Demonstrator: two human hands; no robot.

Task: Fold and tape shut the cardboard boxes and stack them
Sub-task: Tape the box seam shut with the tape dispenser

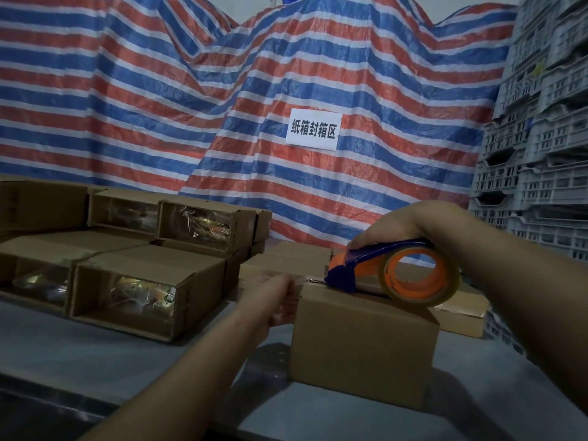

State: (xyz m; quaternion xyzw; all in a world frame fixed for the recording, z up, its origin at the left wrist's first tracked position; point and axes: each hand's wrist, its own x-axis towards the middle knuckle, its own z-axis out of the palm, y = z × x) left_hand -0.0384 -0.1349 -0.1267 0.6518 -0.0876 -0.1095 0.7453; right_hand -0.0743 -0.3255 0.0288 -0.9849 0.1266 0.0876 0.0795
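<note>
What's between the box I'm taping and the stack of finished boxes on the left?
Only my left hand at the box edge; otherwise bare grey tabletop, head view.

My left hand (270, 300) is motion-blurred at the box (362, 348) edge, so I cannot tell its fingers' hold. The tape dispenser (391, 275) hides my right palm. The frame's left edge crops the stacked boxes (41, 205).

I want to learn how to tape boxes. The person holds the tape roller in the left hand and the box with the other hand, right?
Not quite. The head view shows the tape roller in the right hand. The left hand is the one holding the box.
</note>
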